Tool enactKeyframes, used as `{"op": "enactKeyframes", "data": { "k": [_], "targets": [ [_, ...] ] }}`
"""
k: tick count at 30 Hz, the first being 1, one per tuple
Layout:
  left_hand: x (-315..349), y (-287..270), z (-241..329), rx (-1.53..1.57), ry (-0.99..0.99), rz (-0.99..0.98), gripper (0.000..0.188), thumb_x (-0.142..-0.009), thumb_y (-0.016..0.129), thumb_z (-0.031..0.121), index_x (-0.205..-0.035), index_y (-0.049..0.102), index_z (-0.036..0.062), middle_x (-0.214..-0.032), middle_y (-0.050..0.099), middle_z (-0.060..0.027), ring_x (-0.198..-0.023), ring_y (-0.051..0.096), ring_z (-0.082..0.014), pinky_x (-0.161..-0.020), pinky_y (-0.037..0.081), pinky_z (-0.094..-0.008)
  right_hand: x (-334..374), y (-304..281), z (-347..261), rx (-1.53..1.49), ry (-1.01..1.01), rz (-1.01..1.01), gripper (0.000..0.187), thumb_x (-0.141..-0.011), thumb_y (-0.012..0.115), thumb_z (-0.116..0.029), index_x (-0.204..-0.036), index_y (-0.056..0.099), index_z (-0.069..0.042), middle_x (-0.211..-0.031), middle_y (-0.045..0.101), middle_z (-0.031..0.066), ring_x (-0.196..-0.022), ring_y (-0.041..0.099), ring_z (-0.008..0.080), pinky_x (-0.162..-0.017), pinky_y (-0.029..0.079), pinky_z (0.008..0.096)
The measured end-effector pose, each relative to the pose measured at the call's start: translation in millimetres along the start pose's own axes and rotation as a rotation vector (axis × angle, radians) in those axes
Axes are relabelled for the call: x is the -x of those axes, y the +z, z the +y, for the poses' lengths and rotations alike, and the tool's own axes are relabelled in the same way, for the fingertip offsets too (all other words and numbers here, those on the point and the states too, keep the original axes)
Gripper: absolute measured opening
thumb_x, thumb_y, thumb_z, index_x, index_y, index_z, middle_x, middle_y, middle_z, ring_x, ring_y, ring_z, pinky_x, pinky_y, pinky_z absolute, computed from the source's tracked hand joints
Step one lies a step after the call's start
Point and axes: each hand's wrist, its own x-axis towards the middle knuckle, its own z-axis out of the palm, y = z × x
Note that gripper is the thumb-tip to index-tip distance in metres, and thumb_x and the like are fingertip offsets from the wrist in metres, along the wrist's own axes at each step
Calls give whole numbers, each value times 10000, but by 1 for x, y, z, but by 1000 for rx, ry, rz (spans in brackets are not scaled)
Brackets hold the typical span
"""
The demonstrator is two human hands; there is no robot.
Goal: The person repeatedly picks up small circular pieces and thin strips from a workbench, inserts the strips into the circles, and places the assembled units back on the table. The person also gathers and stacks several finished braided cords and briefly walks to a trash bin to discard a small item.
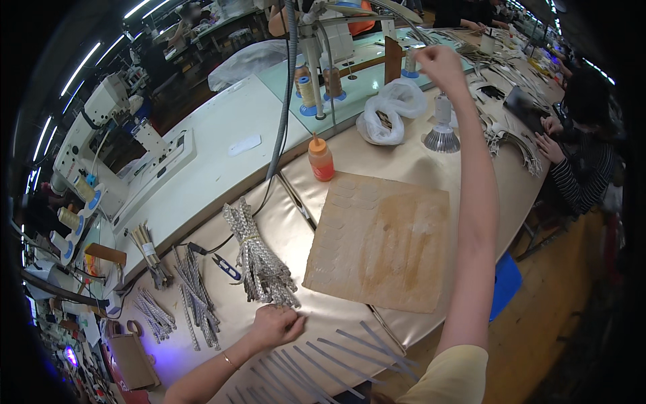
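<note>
My left hand (274, 327) rests on the table with its fingers curled closed, right against the lower end of a tied bundle of silvery braided straps (259, 259). Whatever it may hold is hidden. My right arm stretches far across the table, and my right hand (441, 66) is raised with bent, closed fingers above a lamp with a ribbed metal head (441, 131). I cannot make out anything in those fingers. Several thin grey strips (330, 367) lie in a row along the near edge, just right of my left hand.
A stained brown board (380, 242) lies mid-table, with an orange-capped bottle (321, 158) at its corner. Blue-handled thread snips (227, 267) and smaller braided bundles (195, 296) lie left. A sewing machine (91, 148) and a plastic bag (390, 111) stand farther back. A co-worker (582, 148) sits right.
</note>
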Motion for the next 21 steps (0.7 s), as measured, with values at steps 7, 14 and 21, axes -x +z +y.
{"op": "enactKeyframes", "data": {
  "k": [7,14,21],
  "targets": [
    [1,2,0,-23,-23,-30,357,-822,703,226,-549,501,116,-508,513,-40,-423,543,-246,-445,441,-371,64,10,179,773,275,-121,493,-888,583,-170,-1373,501,-152,-1563,325,130,-1364,413,345,-1054,426,448],
    [-1,3,-1,-10,9,-2,348,-772,721,166,-528,475,129,-486,491,-43,-390,513,-234,-407,401,-362,82,64,220,614,248,-379,450,-896,611,-228,-1336,524,-196,-1557,326,134,-1404,362,327,-1053,420,458],
    [0,4,-1,-44,10,20,340,-781,728,201,-562,480,126,-471,488,-42,-401,536,-228,-412,427,-367,103,55,213,275,417,-31,435,-827,666,-240,-1185,602,-2,-1103,682,215,-1054,645,413,-916,498,449]
  ]
}}
